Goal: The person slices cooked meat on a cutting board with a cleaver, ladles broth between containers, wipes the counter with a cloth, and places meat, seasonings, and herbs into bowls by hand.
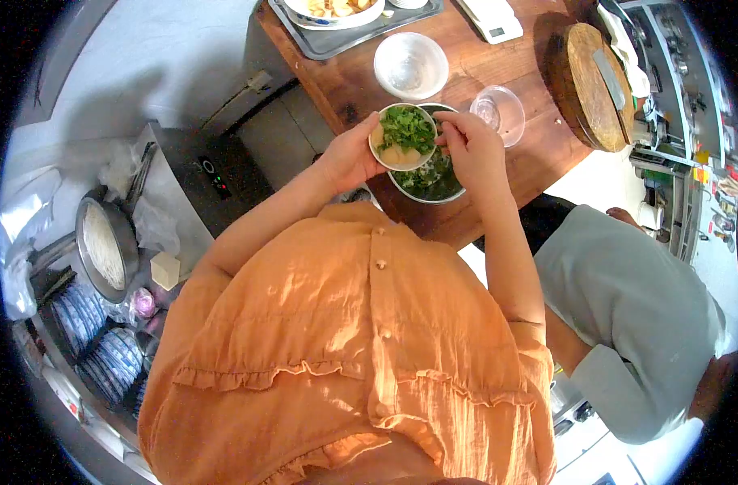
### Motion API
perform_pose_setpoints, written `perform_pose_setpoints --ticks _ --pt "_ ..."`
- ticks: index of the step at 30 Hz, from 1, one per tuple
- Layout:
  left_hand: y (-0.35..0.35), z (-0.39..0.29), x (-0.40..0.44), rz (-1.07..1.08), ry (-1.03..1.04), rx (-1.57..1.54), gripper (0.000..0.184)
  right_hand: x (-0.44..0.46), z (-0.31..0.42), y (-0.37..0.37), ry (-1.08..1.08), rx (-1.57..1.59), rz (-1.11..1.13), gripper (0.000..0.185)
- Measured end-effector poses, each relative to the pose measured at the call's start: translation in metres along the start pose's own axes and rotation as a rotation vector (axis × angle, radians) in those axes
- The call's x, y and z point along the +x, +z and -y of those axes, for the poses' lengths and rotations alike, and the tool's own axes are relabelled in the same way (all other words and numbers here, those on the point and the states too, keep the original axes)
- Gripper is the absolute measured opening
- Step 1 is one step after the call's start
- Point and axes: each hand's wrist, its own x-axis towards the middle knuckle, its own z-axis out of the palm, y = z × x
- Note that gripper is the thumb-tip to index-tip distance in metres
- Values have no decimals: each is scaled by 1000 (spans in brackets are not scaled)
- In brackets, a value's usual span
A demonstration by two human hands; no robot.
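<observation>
In the head view my left hand [354, 153] grips a small white bowl [375, 150] by its left side, thumb near the rim. The bowl holds chopped green herbs [408, 127] and a pale tan food [396, 155]. It is held over a larger bowl [442, 198] with dark green leafy food [442, 174] inside. My right hand [474, 145] is at the small bowl's right side, above the larger bowl. Its fingers are curled together in a pinch; what is between them, if anything, is hidden.
Around the wooden table [337, 89] stand a white bowl [411, 66], a clear bowl [510, 121], a grey tray [320, 48], a white scale [498, 28] and a round chopping board [587, 89] with a cleaver [608, 79]. A person in grey [636, 299] is close on the right.
</observation>
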Motion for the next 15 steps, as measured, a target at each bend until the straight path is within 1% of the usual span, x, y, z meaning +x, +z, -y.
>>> perform_pose_setpoints --ticks 1,4,7,10,13,15 --pt "0 0 0 14 -6 -5 46 -1 -3 0 0 -30 -12 16" --pt "-1 0 1 34 -18 -9 47 -3 -2 10 -257 -280 -55 14" --pt "3 -2 -6 -1 -4 13 48 -5 13 11 -20 -201 -33 11" --pt "-2 -1 -4 13 -12 13 48 2 9 10 -166 -276 -99 11" --pt "-3 0 -4 20 -24 18 47 0 12 11 -227 -248 -58 14" --pt "1 -3 -6 -15 -18 31 49 -1 17 4 -191 -192 -74 16"
